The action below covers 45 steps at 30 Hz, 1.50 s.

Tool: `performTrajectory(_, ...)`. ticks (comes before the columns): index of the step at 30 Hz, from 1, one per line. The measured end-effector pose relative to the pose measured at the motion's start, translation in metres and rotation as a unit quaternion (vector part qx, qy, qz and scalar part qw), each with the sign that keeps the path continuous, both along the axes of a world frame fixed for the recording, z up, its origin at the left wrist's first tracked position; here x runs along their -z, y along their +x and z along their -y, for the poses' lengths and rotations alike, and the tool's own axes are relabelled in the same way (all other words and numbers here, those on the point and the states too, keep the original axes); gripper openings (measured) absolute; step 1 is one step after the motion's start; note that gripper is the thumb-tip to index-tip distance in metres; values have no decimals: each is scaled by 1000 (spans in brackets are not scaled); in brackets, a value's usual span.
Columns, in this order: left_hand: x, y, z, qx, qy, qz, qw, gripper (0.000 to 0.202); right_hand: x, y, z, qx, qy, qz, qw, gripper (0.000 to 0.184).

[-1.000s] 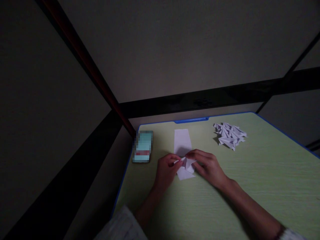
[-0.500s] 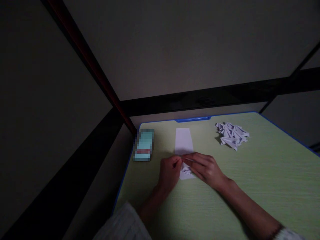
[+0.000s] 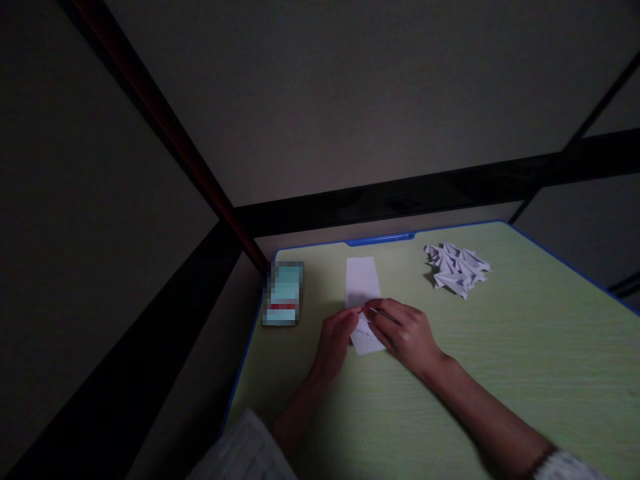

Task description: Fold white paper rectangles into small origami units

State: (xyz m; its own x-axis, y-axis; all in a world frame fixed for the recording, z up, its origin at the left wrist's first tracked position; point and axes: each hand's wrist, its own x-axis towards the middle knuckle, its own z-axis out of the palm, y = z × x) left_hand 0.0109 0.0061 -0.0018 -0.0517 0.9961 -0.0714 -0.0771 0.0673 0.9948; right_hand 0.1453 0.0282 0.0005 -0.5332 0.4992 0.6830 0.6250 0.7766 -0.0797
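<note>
A strip of white paper (image 3: 363,277) lies on the table, its far half flat and its near end folded and creased. My left hand (image 3: 337,337) is closed at the paper's left edge, thumb and forefinger pinching it near the fold. From the right, my right hand (image 3: 404,332) grips the paper with bent fingers, its fingertips almost meeting the left ones. The fingers partly cover the folded section between them.
A phone (image 3: 284,293) with a lit, blurred screen lies at the table's left edge. Several folded white paper pieces (image 3: 456,268) sit together at the back right. The greenish table (image 3: 500,360) has a blue rim, with a wall (image 3: 380,113) behind it.
My left hand's fingers have straightened somewhat from a tighter curl. The near folded part of the paper now lies flatter, and the whole view has shifted slightly.
</note>
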Motion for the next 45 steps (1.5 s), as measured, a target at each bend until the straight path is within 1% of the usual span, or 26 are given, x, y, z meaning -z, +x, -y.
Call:
performTrajectory(3, -2, 1, 2, 32, 6, -6, 999, 33, 0, 0, 0, 22, 0, 0, 1000, 21)
performTrajectory(8, 2, 2, 2, 22, 26, -60, 998, 33, 1, -1, 1, 37, -13, -1, 999, 22)
performTrajectory(11, 3, 2, 2, 28, 27, -87, 995, 34, 0, -3, 2, 50, -16, -6, 999, 23)
performTrajectory(15, 2, 3, 2, 34, 26, -70, 997, 33, -1, -4, 5, 63, -13, -4, 998, 25)
performTrajectory(21, 4, 4, 2, 12, 17, -33, 999, 28, -2, -5, 6, 63, -11, -7, 998, 26)
performTrajectory(25, 6, 4, 1, -6, 3, 16, 1000, 26, -1, -4, 3, 29, -7, -5, 1000, 24)
performTrajectory(28, 8, 3, 0, -25, 1, 63, 998, 24, 0, -2, 0, -24, -3, 5, 1000, 22)
performTrajectory(32, 11, 1, -1, -45, -12, 126, 991, 24, 1, 2, -3, -86, 6, 11, 996, 25)
performTrajectory(36, 12, -1, -3, -38, -30, 177, 983, 24, -1, 5, -6, -111, 7, 26, 993, 26)
performTrajectory(41, 12, -3, -3, -22, -24, 185, 982, 22, -5, 7, -7, -132, 2, 47, 990, 27)
performTrajectory(45, 7, -3, -2, -32, -41, 185, 981, 22, -7, 6, -7, -133, 0, 52, 990, 28)
